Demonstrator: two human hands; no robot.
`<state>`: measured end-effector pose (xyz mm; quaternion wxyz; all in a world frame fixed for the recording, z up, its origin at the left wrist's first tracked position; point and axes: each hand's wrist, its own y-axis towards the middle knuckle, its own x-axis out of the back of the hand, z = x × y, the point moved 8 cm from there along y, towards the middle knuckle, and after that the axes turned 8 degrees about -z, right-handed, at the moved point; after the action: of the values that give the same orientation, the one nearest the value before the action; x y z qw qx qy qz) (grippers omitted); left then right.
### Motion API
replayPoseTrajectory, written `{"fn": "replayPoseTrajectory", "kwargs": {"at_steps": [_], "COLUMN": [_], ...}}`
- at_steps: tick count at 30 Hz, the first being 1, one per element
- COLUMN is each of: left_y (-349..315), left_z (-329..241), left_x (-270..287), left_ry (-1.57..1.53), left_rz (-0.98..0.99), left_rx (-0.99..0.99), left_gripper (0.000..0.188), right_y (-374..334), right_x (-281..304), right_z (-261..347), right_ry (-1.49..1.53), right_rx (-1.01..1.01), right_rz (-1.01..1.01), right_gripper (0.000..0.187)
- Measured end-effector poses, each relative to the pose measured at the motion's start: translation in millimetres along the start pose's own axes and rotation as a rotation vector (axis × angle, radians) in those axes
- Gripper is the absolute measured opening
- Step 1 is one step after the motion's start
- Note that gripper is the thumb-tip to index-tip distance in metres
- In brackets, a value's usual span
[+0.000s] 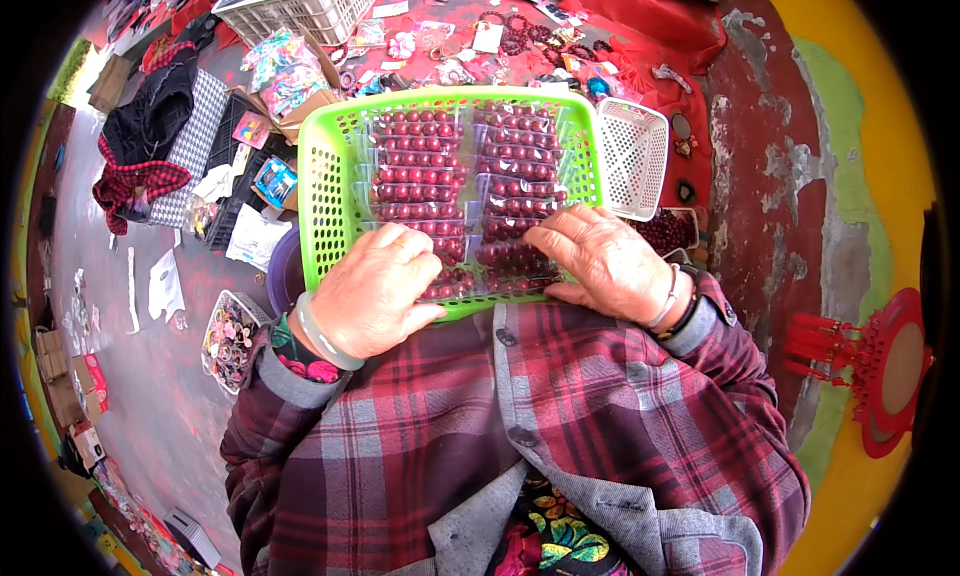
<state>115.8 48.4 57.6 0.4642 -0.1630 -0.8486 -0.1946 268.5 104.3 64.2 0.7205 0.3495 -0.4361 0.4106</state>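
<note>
We have two neat columns of bagged red beads [425, 176] laid in the green basket [440, 97], beneath and beyond our curled left hand [370, 291] and right hand [610, 261], whose grip, like any remainder, we cannot tell.

Peeling Wall Bordered a Stained Grey Floor

The painted wall [752, 266] rose in bands between two and four o'clock: a maroon base [745, 191] flaked to grey patches, then a lime-green stripe [835, 146], then a yellow upper band [895, 136]. A round red tasselled ornament [895, 371] showed against it between three and four. The grey floor [150, 376], smudged with red, spread from eight to nine o'clock, with white scraps [166, 286] lying at nine. Daylight and greenery [68, 71] showed at ten o'clock. Red sheeting [640, 16] lay at one o'clock.
</note>
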Motion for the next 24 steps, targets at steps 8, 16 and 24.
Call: {"fn": "replayPoseTrajectory", "kwargs": {"at_steps": [8, 16, 24], "left_y": [8.5, 26.5, 17.0], "left_z": [-3.9, -7.2, -7.4], "left_x": [-6.9, 7.6, 4.3], "left_ry": [-0.032, 0.064, 0.021], "left_rz": [0.004, -0.041, -0.018], "left_rx": [-0.019, -0.03, -0.014], "left_gripper": [0.03, 0.027, 0.027], "right_y": [-7.8, -1.3, 1.8], "right_x": [-19.6, -24.3, -14.7], "right_z": [-2.2, -13.2, -20.3], "right_ry": [0.045, -0.1, -0.052], "right_rx": [0.038, -0.064, -0.089], "right_rz": [0.002, -0.027, -0.217], "right_gripper": [0.027, 0.008, 0.024]}}
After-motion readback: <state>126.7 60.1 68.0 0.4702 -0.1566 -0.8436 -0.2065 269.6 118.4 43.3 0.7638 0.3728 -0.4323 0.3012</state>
